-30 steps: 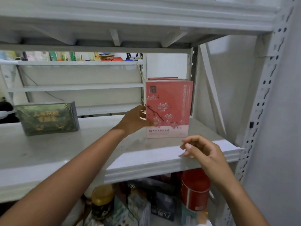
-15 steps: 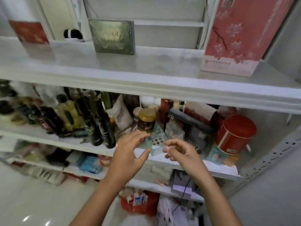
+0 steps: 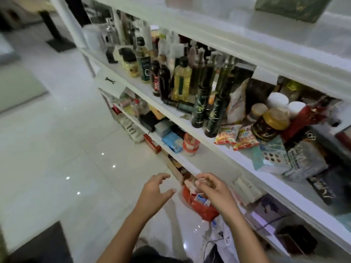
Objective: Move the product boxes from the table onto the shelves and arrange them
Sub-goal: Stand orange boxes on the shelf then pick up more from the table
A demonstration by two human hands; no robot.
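Person's view has dropped away from the upper shelf [image 3: 228, 42]. Only the green box [image 3: 292, 8] up there shows now, and the pink box is out of frame. Left hand [image 3: 153, 194] hangs loose and empty. Right hand [image 3: 210, 188] is curled, can't tell if it holds anything. Probably heading off for another box.

Two hands [image 3: 155, 192] [image 3: 213, 189], one green box [image 3: 290, 6], two snack packets [image 3: 227, 134] [image 3: 245, 138].

Dark green box [image 3: 292, 7], on white upper shelf [image 3: 218, 37]

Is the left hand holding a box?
No, the left hand is open, its fingers spread, with nothing in it.
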